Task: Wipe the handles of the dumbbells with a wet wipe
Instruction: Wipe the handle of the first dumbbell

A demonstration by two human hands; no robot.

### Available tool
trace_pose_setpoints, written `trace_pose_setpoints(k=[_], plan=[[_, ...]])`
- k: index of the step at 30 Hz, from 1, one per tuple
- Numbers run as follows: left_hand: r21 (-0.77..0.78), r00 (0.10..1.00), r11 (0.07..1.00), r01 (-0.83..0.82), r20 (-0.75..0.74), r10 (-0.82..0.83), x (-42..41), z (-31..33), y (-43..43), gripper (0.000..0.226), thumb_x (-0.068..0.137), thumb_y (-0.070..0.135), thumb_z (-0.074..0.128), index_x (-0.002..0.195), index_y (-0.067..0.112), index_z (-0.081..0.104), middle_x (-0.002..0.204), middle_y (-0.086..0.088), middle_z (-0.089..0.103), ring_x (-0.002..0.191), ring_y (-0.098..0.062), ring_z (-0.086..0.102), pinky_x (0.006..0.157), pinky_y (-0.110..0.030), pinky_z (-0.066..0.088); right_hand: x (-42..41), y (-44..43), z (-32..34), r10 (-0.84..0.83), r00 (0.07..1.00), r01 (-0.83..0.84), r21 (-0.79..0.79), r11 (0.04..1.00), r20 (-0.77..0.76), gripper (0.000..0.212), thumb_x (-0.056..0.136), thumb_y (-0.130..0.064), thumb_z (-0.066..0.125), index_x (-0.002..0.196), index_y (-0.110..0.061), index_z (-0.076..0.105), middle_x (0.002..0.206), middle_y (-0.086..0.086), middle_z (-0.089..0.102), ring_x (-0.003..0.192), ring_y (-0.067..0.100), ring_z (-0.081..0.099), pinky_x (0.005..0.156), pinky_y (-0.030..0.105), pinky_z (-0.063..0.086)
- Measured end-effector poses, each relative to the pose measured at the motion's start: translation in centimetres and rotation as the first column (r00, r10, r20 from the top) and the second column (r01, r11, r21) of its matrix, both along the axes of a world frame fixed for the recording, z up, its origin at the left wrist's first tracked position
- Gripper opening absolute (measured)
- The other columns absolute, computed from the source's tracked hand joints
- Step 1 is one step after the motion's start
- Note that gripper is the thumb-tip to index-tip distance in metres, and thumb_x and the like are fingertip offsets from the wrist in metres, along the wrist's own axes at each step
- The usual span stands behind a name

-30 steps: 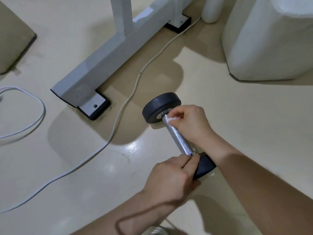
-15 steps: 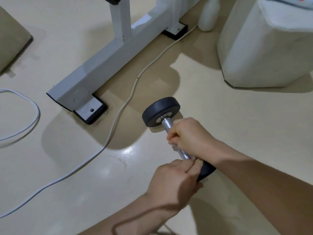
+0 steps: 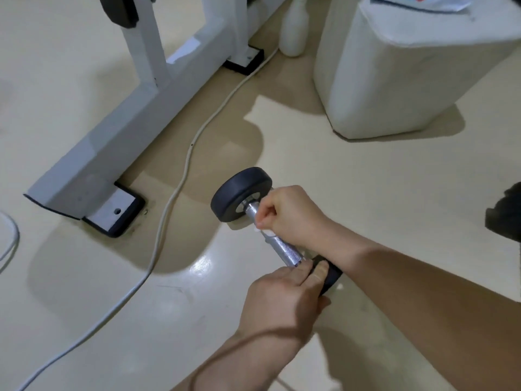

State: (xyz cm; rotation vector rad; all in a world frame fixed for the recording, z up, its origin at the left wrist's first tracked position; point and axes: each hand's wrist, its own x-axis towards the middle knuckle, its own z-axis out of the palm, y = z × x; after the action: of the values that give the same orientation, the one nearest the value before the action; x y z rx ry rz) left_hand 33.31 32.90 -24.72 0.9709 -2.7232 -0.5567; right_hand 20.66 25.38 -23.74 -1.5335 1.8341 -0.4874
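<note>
A dumbbell (image 3: 284, 249) with black round ends and a knurled silver handle lies on the cream floor in the head view, one end pointing away from me. My right hand (image 3: 287, 213) is curled round the far part of the handle, close to the far weight (image 3: 239, 194), with a white wet wipe (image 3: 260, 228) just showing under its fingers. My left hand (image 3: 287, 294) grips the near weight (image 3: 331, 275), fingers over its top. The middle of the handle shows bare between both hands.
A white metal frame (image 3: 118, 142) with black feet stands at left. A pale cable (image 3: 169, 210) runs along the floor beside it. At the back stand a white bottle (image 3: 294, 29) and a large white padded block (image 3: 408, 66). A dark object (image 3: 507, 213) sits at the right edge.
My right hand slid down the handle toward me, then back up to the far end beside the far weight. My left hand stayed on the near weight. The camera moved closer.
</note>
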Motion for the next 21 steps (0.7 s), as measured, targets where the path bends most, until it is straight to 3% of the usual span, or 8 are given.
trace_pose_setpoints(k=[4, 6, 10, 13, 15, 18, 21], plan=[[0.063, 0.997, 0.997, 0.047, -0.057, -0.043, 1.1, 0.1, -0.1, 0.051, 0.071, 0.046, 0.047, 0.119, 0.031, 0.057, 0.102, 0.015, 0.069, 0.069, -0.014, 0.063, 0.045, -0.020, 0.048, -2.7, 4.4, 0.8, 0.096, 0.995, -0.099, 0.252, 0.963, 0.023, 0.012, 0.070, -0.011, 0.073, 0.063, -0.020, 0.071, 0.053, -0.018, 0.062, 0.055, -0.004, 0.056, 0.055, 0.011, 0.044], [0.104, 0.998, 0.995, 0.008, -0.059, -0.002, 1.3, 0.4, 0.0, 0.049, 0.069, 0.046, 0.047, 0.115, 0.032, 0.054, 0.096, 0.016, 0.067, 0.072, -0.013, 0.062, 0.045, -0.022, 0.049, -3.6, 5.4, 1.0, 0.039, 0.997, -0.055, 0.251, 0.966, 0.069, 0.013, 0.073, -0.007, 0.069, 0.066, -0.019, 0.071, 0.056, -0.018, 0.062, 0.056, -0.005, 0.054, 0.056, 0.010, 0.041], [0.126, 0.990, 0.989, -0.074, 0.132, 0.057, 1.6, 0.1, -0.3, 0.055, 0.063, 0.060, 0.045, 0.110, 0.032, 0.053, 0.077, 0.014, 0.062, 0.062, -0.013, 0.059, 0.041, -0.025, 0.046, -4.8, 7.1, 2.1, 0.043, 0.995, -0.058, 0.167, 0.984, 0.088, 0.024, 0.086, -0.008, 0.059, 0.082, -0.028, 0.073, 0.083, -0.008, 0.057, 0.073, 0.002, 0.053, 0.070, 0.015, 0.041], [0.143, 0.973, 0.989, -0.031, 0.232, -0.003, 1.2, 0.5, -0.7, 0.054, 0.077, 0.059, 0.050, 0.120, 0.028, 0.047, 0.087, 0.005, 0.061, 0.072, -0.022, 0.061, 0.055, -0.031, 0.045, -5.3, 8.3, 3.2, 0.235, 0.971, -0.235, 0.240, 0.942, 0.028, 0.037, 0.085, -0.003, 0.049, 0.097, -0.030, 0.072, 0.100, -0.013, 0.048, 0.078, -0.005, 0.047, 0.072, 0.009, 0.035], [0.186, 0.975, 0.983, 0.002, 0.218, -0.043, 0.8, 0.6, -1.2, 0.048, 0.083, 0.054, 0.051, 0.120, 0.024, 0.042, 0.095, 0.002, 0.061, 0.079, -0.026, 0.060, 0.062, -0.034, 0.042, -5.6, 8.2, 3.6, 0.397, 0.917, -0.365, 0.365, 0.857, -0.016, 0.044, 0.077, -0.005, 0.051, 0.109, -0.032, 0.065, 0.120, -0.014, 0.049, 0.096, -0.002, 0.050, 0.087, 0.020, 0.043], [0.185, 0.970, 0.980, 0.069, 0.218, -0.109, 0.4, 1.1, -1.8, 0.040, 0.084, 0.048, 0.055, 0.111, 0.021, 0.045, 0.093, -0.001, 0.064, 0.079, -0.027, 0.059, 0.062, -0.035, 0.038, -5.9, 8.3, 3.8, 0.497, 0.865, -0.442, 0.369, 0.818, -0.066, 0.044, 0.069, -0.021, 0.068, 0.109, -0.037, 0.061, 0.104, -0.018, 0.061, 0.098, 0.007, 0.056, 0.084, 0.033, 0.049], [0.180, 0.945, 0.975, 0.131, 0.276, -0.178, 0.7, 1.8, -1.9, 0.037, 0.084, 0.042, 0.057, 0.110, 0.019, 0.046, 0.090, -0.002, 0.065, 0.074, -0.028, 0.056, 0.060, -0.035, 0.034, -5.2, 9.4, 3.5, 0.469, 0.876, -0.426, 0.276, 0.861, -0.112, 0.035, 0.067, -0.019, 0.064, 0.100, -0.032, 0.062, 0.091, -0.014, 0.062, 0.091, 0.012, 0.056, 0.080, 0.038, 0.049]])
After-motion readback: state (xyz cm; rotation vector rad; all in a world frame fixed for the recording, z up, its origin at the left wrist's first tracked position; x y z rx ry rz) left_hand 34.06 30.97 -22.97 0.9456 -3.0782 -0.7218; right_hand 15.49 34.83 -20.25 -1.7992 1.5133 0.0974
